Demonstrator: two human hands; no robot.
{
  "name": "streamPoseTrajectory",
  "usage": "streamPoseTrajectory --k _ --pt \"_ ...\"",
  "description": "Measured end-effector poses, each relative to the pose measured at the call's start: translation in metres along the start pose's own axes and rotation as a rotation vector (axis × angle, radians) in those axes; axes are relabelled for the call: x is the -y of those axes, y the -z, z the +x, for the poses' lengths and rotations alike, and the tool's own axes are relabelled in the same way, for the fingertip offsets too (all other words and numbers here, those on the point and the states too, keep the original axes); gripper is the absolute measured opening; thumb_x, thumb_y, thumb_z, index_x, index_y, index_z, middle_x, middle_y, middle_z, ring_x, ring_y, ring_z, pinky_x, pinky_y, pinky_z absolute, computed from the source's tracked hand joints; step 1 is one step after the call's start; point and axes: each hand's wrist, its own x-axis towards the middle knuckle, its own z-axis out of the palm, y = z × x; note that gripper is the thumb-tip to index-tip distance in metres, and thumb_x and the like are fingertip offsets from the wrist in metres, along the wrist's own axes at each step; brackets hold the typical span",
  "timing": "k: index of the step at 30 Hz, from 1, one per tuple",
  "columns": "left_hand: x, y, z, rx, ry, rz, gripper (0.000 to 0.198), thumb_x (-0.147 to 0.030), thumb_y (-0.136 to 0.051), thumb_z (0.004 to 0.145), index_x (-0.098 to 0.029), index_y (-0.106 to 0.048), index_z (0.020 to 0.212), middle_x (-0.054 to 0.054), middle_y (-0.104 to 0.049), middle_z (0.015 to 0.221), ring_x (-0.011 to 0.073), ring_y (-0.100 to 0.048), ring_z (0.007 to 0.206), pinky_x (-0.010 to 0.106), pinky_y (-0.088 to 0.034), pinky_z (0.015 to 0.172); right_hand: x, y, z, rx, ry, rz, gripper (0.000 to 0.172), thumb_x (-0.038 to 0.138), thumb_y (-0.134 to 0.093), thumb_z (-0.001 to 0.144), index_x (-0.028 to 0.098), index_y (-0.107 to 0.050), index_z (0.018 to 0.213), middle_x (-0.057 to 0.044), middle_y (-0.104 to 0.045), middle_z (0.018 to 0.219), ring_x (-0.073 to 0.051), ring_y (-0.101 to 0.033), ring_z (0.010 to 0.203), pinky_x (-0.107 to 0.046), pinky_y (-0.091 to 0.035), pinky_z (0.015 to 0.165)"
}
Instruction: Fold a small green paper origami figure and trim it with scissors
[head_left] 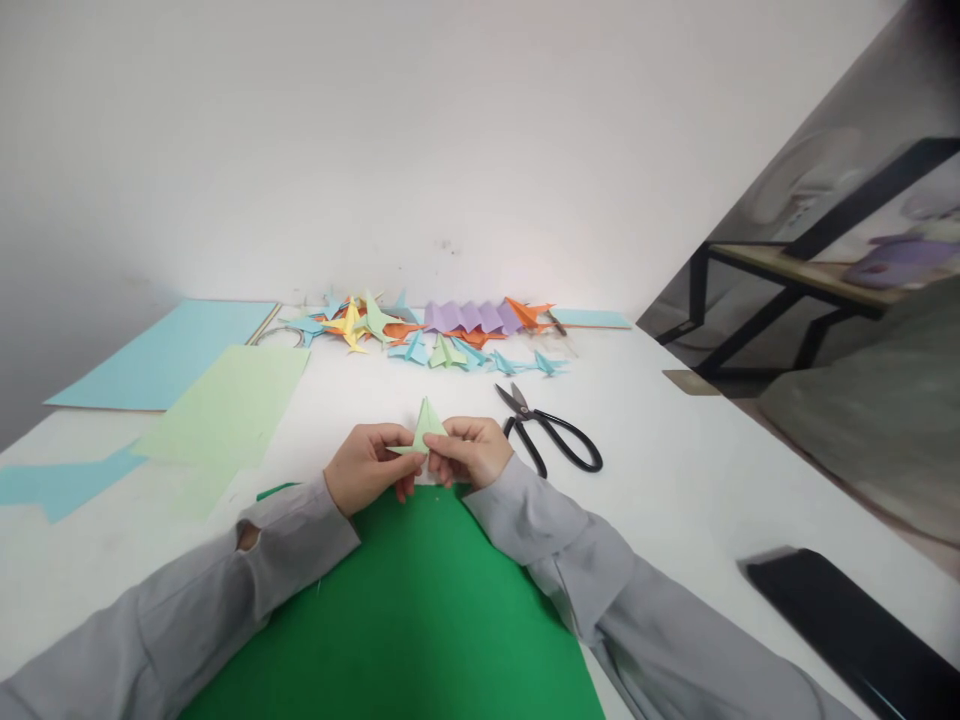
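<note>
A small pale green folded paper piece (425,424), pointed at the top, is pinched between both my hands above the far edge of a dark green sheet (420,620). My left hand (367,468) grips its left side with thumb and fingers closed. My right hand (472,450) grips its right side the same way. Grey sleeves cover both forearms.
Black scissors (551,430) lie just right of my right hand. A row of folded paper figures (442,330) in several colours lies at the back. Light green (225,410) and light blue sheets (169,350) lie on the left. A black flat object (847,625) sits near the table's right edge.
</note>
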Motion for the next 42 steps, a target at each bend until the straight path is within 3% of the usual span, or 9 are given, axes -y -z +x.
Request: streamPoseTrajectory --k 11,21,26,32,38,42 --pt "-0.0006 0.0013 0.0 0.01 0.015 -0.05 0.03 -0.038 -0.068 0.061 -0.011 -0.055 0.063 -0.001 -0.056 0.048 0.0094 -0.052 0.038 0.021 -0.043 0.036 0.0041 -0.002 -0.0052 -0.005 0.024 -0.085 0.03 0.037 -0.077 0.049 0.013 -0.06 0.049 0.002 -0.058 0.041 -0.006 -0.048 0.032 -0.016 -0.038 0.032" --pt "-0.0028 0.0006 -0.0024 -0.1 0.07 -0.161 0.025 -0.026 -0.075 0.054 -0.011 -0.055 0.053 0.0 -0.058 0.044 0.0102 -0.052 0.035 0.02 -0.041 0.033 0.0065 -0.0033 -0.0087 -0.007 0.044 -0.077 0.03 0.038 -0.076 0.051 0.013 -0.06 0.053 0.003 -0.058 0.044 -0.005 -0.048 0.034 -0.016 -0.036 0.034" --pt "-0.0038 0.0021 -0.0011 -0.068 0.084 -0.23 0.023 -0.03 -0.069 0.062 -0.01 -0.061 0.054 0.003 -0.06 0.048 0.0119 -0.056 0.039 0.02 -0.043 0.035 0.0064 -0.0018 -0.0072 -0.013 0.029 -0.016 0.029 0.036 -0.077 0.051 0.013 -0.059 0.051 0.003 -0.058 0.043 -0.004 -0.046 0.032 -0.016 -0.036 0.034" --pt "-0.0025 0.0035 -0.001 -0.01 0.099 -0.253 0.036 -0.041 -0.056 0.074 -0.008 -0.064 0.061 0.006 -0.061 0.046 0.0116 -0.055 0.039 0.02 -0.043 0.037 0.003 0.0007 -0.0028 -0.026 0.051 0.076 0.029 0.036 -0.077 0.051 0.013 -0.06 0.052 0.002 -0.061 0.045 -0.005 -0.047 0.031 -0.017 -0.035 0.032" --pt "-0.0015 0.002 -0.001 0.011 0.063 -0.155 0.024 -0.034 -0.069 0.063 -0.011 -0.062 0.063 0.003 -0.062 0.054 0.0106 -0.055 0.041 0.021 -0.043 0.037 0.0032 0.0 -0.0041 -0.005 0.045 0.0 0.031 0.038 -0.077 0.052 0.012 -0.059 0.049 0.001 -0.059 0.042 -0.005 -0.047 0.031 -0.015 -0.035 0.032" --pt "-0.0019 0.0012 -0.0003 -0.033 0.079 -0.184 0.023 -0.033 -0.069 0.063 -0.011 -0.059 0.06 0.001 -0.06 0.053 0.0098 -0.053 0.039 0.02 -0.042 0.036 0.0015 0.0009 -0.0002 0.051 0.034 0.106 0.04 0.05 -0.072 0.054 0.012 -0.06 0.05 -0.003 -0.062 0.045 -0.008 -0.051 0.032 -0.018 -0.039 0.031"
